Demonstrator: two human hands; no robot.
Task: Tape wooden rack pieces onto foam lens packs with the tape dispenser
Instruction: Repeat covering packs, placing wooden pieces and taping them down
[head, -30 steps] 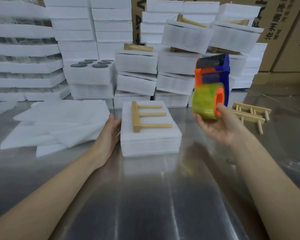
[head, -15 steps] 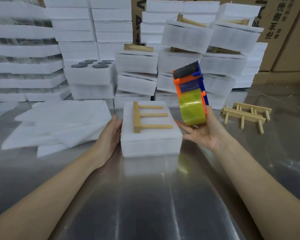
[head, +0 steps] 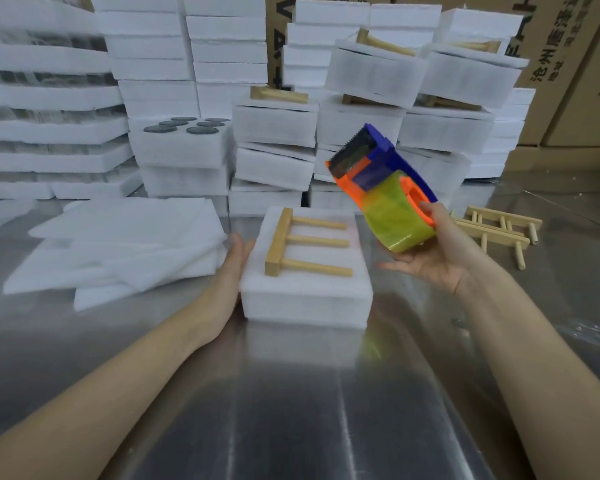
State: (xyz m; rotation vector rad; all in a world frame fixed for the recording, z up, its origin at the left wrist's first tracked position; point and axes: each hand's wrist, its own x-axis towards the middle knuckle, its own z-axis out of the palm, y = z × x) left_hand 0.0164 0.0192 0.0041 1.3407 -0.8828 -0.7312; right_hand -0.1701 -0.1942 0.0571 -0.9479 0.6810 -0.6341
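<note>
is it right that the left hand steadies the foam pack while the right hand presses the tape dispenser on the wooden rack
No: the head view shows the right hand holding the tape dispenser in the air beside the foam pack, not pressing it on the wooden rack. The left hand does steady the pack.

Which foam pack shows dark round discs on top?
The foam pack topping the short stack behind the loose foam sheets; others show plain foam or wooden racks.

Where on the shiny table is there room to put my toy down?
The big bare patch of table is nearest you, in front of the foam pack. A smaller gap lies right of the loose wooden racks. The back is crowded with foam stacks; foam sheets fill the left.
</note>
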